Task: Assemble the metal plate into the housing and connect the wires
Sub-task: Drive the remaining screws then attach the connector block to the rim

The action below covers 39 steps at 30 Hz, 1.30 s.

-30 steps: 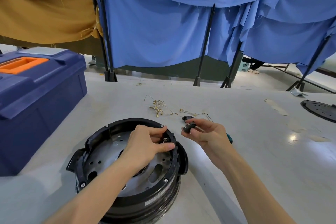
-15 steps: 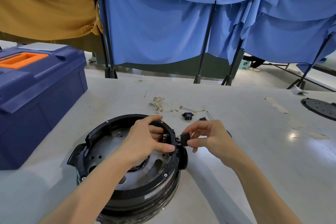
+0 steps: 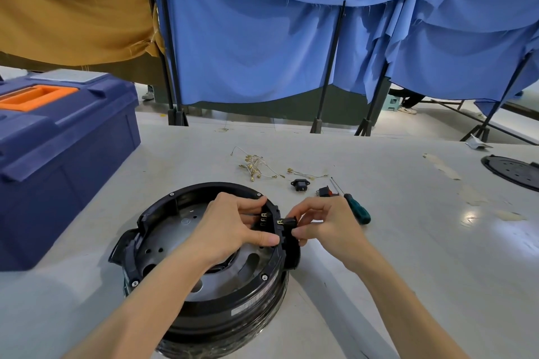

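Two hands are seen at the right edge of the round black housing (image 3: 221, 326), which is set on the pale table (image 3: 379, 248). The grey metal plate (image 3: 172, 230) is already laid inside the housing, so that part of the job looks done. The rim is held by the left hand (image 3: 230, 227): the thumb is pressed on the near side of the rim and the other fingers are curled over the far side. A small black part (image 3: 289, 223) with little brass pins is pinched between the thumb and fingertips of the right hand (image 3: 326, 224).

One second ago this part was held up in the air, away from the housing. Half a second ago it had been brought close to the rim. Now it is held right against the outside of the rim, with its pins pointed inward. The left hand has been kept at the same spot all the while. From this it is judged that the part is being pushed into its slot. Whether it is fully in cannot be told.

The thin wires (image 3: 255, 166) are left untouched farther back on the table, near a black socket (image 3: 298, 185), a red and black switch (image 3: 323, 192) and a green-handled screwdriver (image 3: 360, 211). So the wire step is judged still to be done.
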Available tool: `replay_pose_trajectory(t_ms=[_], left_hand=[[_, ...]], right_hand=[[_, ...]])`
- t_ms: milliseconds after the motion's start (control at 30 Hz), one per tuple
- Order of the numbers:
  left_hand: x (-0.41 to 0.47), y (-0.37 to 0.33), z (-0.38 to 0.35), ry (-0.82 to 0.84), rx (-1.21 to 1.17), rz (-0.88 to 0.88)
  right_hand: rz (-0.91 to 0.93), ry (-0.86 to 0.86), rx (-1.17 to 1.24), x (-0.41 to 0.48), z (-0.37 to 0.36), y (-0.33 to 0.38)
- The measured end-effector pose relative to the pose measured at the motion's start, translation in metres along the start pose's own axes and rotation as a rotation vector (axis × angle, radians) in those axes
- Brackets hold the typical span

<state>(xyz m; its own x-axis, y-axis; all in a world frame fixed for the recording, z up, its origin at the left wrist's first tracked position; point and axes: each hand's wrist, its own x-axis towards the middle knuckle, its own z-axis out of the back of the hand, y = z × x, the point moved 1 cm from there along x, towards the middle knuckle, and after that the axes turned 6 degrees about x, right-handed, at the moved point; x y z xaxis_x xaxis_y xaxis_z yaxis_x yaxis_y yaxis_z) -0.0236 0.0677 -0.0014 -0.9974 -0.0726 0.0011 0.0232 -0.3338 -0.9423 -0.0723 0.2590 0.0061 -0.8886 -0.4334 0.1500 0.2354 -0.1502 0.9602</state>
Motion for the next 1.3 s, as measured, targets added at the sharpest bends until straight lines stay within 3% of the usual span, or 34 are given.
replay_pose_trajectory(t_ms=[633, 967, 1167, 1300], left_hand=[[0.0, 0.0, -0.002, -0.004, 0.035, -0.022], [0.001, 0.002, -0.001, -0.006, 0.062, -0.033], [0.0, 0.001, -0.001, -0.003, 0.06, -0.041], [0.001, 0.002, -0.002, -0.014, 0.074, -0.052]], right_hand=[[-0.017, -0.04, 0.013, -0.004, -0.004, 0.0], [-0.067, -0.039, -0.108, -0.004, -0.016, 0.006], [-0.04, -0.064, 0.051, -0.008, -0.008, 0.004], [-0.073, -0.085, 0.011, -0.009, -0.008, 0.007]])
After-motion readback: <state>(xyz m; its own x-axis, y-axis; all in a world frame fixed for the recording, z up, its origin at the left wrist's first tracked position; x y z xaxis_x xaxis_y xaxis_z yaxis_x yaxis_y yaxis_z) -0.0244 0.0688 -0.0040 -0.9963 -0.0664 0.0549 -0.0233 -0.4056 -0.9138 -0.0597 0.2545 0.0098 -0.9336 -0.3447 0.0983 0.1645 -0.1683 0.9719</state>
